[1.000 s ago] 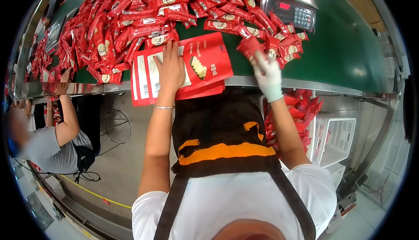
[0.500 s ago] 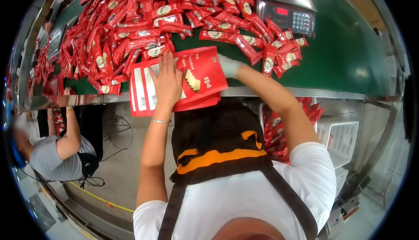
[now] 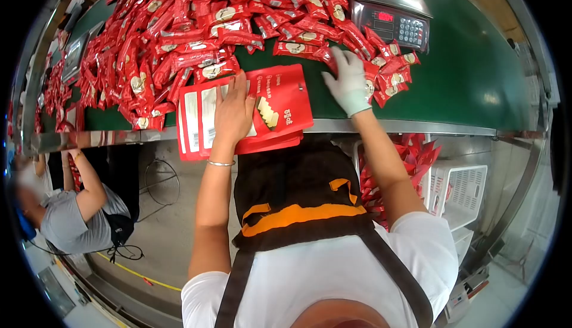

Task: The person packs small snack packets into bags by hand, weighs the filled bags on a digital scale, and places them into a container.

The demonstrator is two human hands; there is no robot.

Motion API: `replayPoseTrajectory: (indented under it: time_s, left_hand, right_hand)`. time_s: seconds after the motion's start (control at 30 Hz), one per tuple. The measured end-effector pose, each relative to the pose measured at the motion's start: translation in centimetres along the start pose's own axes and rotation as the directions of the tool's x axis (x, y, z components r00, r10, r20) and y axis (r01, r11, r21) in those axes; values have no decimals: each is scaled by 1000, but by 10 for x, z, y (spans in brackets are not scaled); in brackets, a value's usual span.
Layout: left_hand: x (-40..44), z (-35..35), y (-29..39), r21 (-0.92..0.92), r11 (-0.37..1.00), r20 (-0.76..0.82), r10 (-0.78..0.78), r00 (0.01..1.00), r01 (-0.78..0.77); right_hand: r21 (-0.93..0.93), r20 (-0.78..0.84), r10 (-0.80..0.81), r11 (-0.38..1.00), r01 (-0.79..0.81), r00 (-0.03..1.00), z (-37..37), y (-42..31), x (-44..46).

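Note:
Bare, with fingers stretched out, my left hand (image 3: 233, 110) lies flat on a stack of flat red printed pouches (image 3: 289, 98) at the table's front edge. The pouches overlap and stick out over the edge. To their right, my right hand (image 3: 348, 84) wears a white glove. Its fingers are spread over small red sealed packets (image 3: 393, 81) beside the scale. The fingertips reach one packet (image 3: 326, 56); I cannot tell whether they touch it. A large heap of similar red packets (image 3: 196, 36) covers the table beyond the pouches.
A digital scale (image 3: 390, 25) with a lit red display stands at the back right of the green table (image 3: 465, 78). Below the table, red pouches (image 3: 399, 155) fill a container near a white plastic crate (image 3: 468, 188). Another person (image 3: 83, 209) sits at the left.
My gloved right hand has moved off the pouches, rightward and forward to the packets by the scale. My left hand stays on the pouches, its fingers closer together.

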State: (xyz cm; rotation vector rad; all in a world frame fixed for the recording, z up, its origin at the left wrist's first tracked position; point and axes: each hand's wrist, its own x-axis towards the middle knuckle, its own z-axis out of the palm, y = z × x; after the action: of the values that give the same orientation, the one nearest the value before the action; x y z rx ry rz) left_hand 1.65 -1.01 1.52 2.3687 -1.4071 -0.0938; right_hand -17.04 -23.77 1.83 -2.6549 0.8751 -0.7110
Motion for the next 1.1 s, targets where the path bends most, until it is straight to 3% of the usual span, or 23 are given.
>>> replayPoseTrajectory:
  time_s: [0.03, 0.07, 0.1, 0.17, 0.23, 0.3, 0.43, 0.53, 0.6, 0.63, 0.67, 0.7, 0.77, 0.83, 0.87, 0.9, 0.97, 1.0, 1.07, 1.1]
  left_hand:
    - [0, -2, 2, -3, 1000, 38, -17, 999, 17]
    - [1, 2, -1, 18, 1000, 38, -10, 999, 9]
    - [1, 5, -4, 23, 1000, 25, -11, 1000, 10]
    - [1, 9, -7, 73, 997, 13, 31, 999, -32]
    - [-1, 3, -4, 48, 998, 3, 33, 999, -34]
    - [1, 0, -3, 38, 999, 35, 2, 999, -4]
    - [0, 6, -7, 16, 1000, 10, 26, 1000, -27]
    - [-1, 8, -9, 8, 1000, 17, 21, 1000, -22]
    - [4, 8, -11, -6, 999, -8, 40, 999, -40]
    - [3, 5, -9, -10, 1000, 4, 23, 1000, -23]
    - [0, 5, -7, -15, 1000, 21, 4, 1000, -4]
    - [-3, 7, -8, -17, 1000, 28, -3, 1000, 3]
    - [1, 9, -11, -47, 999, 0, 14, 1000, -14]
    - [1, 9, -12, -53, 998, -4, 26, 1000, -26]
    - [2, 8, -11, -44, 999, 6, 29, 1000, -28]
    - [1, 8, -11, -36, 999, 18, 27, 999, -26]
    - [-1, 10, -10, -15, 999, 15, 29, 999, -29]
    - [1, 10, -10, 4, 999, -1, 38, 999, -38]
    - [0, 9, -11, 7, 1000, -1, 26, 1000, -26]
    - [1, 9, -11, -2, 1000, -5, 21, 1000, -21]
  right_hand:
    - [-68, -21, 71, 995, -72, 997, 6, 11, -4]
    - [-88, 149, 197, 979, -186, 969, 8, 10, -2]
    - [-84, 140, 187, 981, -177, 972, 8, 12, 1]
    - [99, 210, -1, 995, -20, 978, 2, 11, 8]
    - [128, 12, -303, 946, 299, 953, 6, -1, 39]
    - [54, 198, -438, 898, 436, 877, 56, 27, 79]
    - [24, 305, -441, 890, 456, 844, 58, 22, 89]
    - [-125, 432, -341, 894, 429, 835, 24, 4, 67]
    - [28, 309, -179, 983, 180, 934, -20, -15, 36]
    - [126, 130, -182, 978, 166, 975, -30, -5, 19]
    - [199, 77, -83, 978, 66, 994, -45, -3, -1]
    - [261, 84, 1, 965, -23, 996, -55, -5, -23]
    - [133, 244, -36, 991, 3, 969, -51, 1, -50]
    - [64, 337, -127, 992, 112, 933, -27, 5, -52]
    - [11, 226, -236, 971, 240, 945, -20, -6, -44]
    - [17, 227, -235, 971, 238, 945, -12, -12, -30]
    - [7, 274, -456, 881, 472, 847, 7, -20, -2]
    - [15, 270, -462, 879, 477, 845, 16, -25, 9]
    - [82, 527, -462, 863, 499, 713, 33, -32, 21]
    - [85, 529, -468, 859, 505, 708, 39, -31, 25]
